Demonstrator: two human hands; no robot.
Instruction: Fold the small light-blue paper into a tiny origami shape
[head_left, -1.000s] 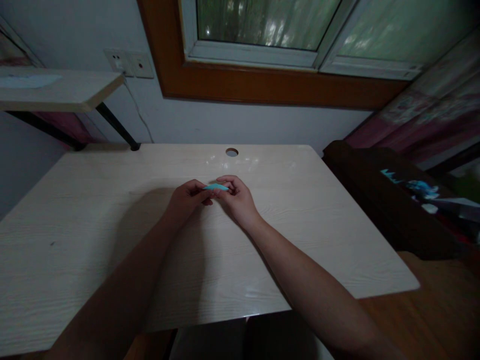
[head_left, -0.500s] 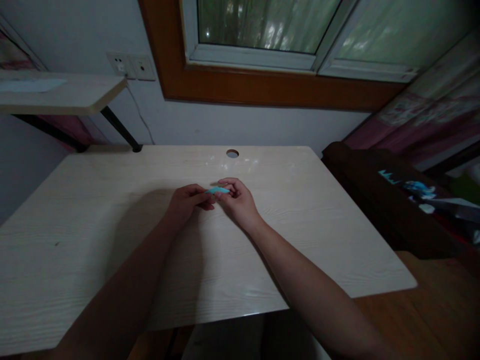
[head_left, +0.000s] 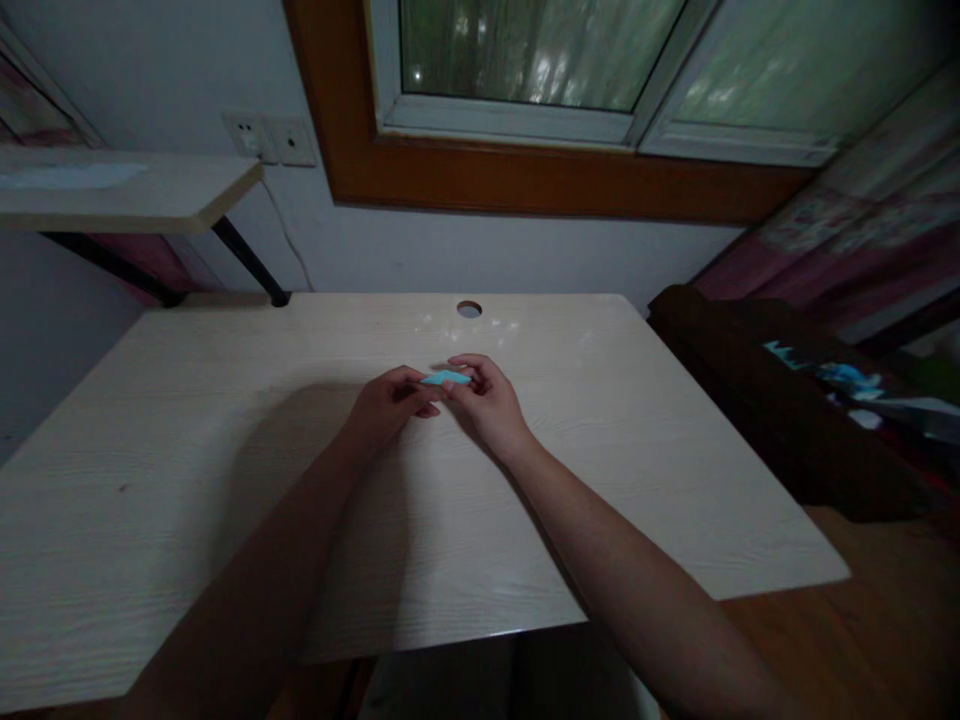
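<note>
Both hands which I watch from my distant place are pinching one small turquoise folded piece, which looks like paper. The left hand holds its left tip between the thumb and the fingers. The right hand has its thumb on the near side of the piece, and one finger reaches out behind it.

I see the piece above the middle part of the tabletop, closer to the far edge than to the near edge. Whether the hands rest on the surface, I cannot tell.

Straight beyond them, a round hole is cut just beside the far edge. Near the far left corner stands a raised shelf on dark legs, and behind it a white cord hangs along the wall from the socket. Past the right edge I notice a dark wooden piece of furniture, with more turquoise bits lying on it; they are too blurred for me to name.
</note>
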